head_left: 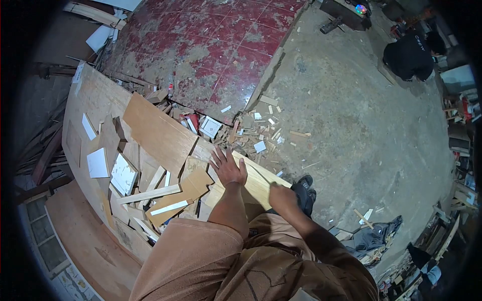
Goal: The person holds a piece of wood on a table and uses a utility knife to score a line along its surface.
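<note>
Main risk, as judged: thin tool (262,175) skidding on the smooth face of the pale board (254,174). Its far end points up toward the left hand (229,170), so a slip along its own line could nick the thumb side. Cause would be too much push from the right hand (282,198), or the board turning under a light palm. A slip over the outer edge would run toward the dark shoes (304,189), close by. Lesser risk: the wood strip (150,194) and brown panel piece (193,186) lie loose on the cluttered plywood (90,130); a bump from the left forearm could shift them.

Positions: pale board lies in front of the seated person, between and beneath the two hands. Left fingers spread, gripping nothing, palm down at the board's inner end; exact contact unclear. Right fingers clenched round the near end of the tool, over the board's nearer part. Exposed length slants across the board, between the hands, apart from the left fingers. Knife or saw: cannot tell; handle hidden in the fist.
</note>
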The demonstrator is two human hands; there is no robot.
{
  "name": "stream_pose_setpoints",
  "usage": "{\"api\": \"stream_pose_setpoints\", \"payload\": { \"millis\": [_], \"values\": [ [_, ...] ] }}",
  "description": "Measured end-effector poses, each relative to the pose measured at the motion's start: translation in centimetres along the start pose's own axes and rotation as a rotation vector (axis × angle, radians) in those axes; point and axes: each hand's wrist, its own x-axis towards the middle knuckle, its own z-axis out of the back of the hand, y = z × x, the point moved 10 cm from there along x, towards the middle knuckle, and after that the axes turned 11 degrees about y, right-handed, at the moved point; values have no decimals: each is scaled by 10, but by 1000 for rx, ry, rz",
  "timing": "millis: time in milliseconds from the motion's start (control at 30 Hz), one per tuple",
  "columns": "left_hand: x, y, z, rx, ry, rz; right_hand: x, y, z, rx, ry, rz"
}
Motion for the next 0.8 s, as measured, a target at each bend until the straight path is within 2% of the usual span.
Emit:
{"api": "stream_pose_setpoints", "payload": {
  "millis": [100, 200, 400, 467, 567, 667, 733, 800],
  "values": [
    [-1, 0, 1, 0, -14, -6, 52, 18, -10, 50, -40, 36],
    [0, 2, -3, 1, -2, -1, 71, 28, -12, 5, -36, 91],
    [-1, 2, -2, -29, 17, 5, 0, 0, 12, -98, -15, 45],
    [0, 3, -2, -15, -4, 0, -30, -3, 29, -93, 73, 10],
    [1, 7, -3, -33, 24, 16, -25, -15, 18, -76, 46, 22],
    [0, 6, 0, -53, 13, 17, 19, 9, 9, -61, 38, 73],
    [0, 4, 0, -22, 7, 9, 65, 17, -23, -71, 44, 90],
    [2, 4, 2, -29, 14, 17, 72, 24, -15, -43, 27, 85]
  ]
}}
